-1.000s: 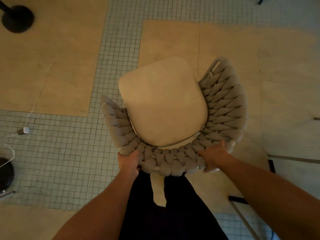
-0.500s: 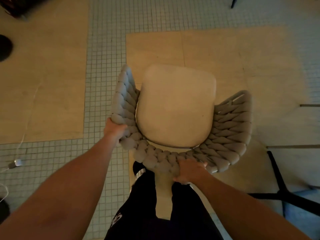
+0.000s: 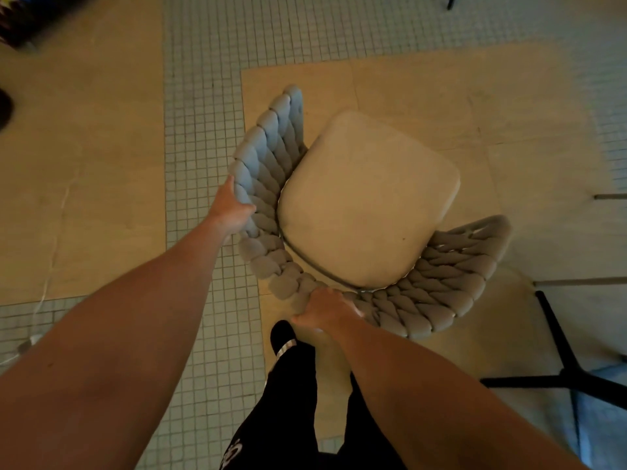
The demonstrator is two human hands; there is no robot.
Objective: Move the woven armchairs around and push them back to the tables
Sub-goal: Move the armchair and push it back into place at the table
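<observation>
Left hand (image 3: 231,208) grips the woven armchair (image 3: 437,293) at its left armrest; right hand (image 3: 325,312) grips the backrest rim. Cushion (image 3: 366,201) sits level.

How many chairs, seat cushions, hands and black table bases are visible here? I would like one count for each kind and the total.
Woven armchair: 1
Seat cushion: 1
Hands: 2, left hand, right hand
Black table base: 1
Total: 5
</observation>
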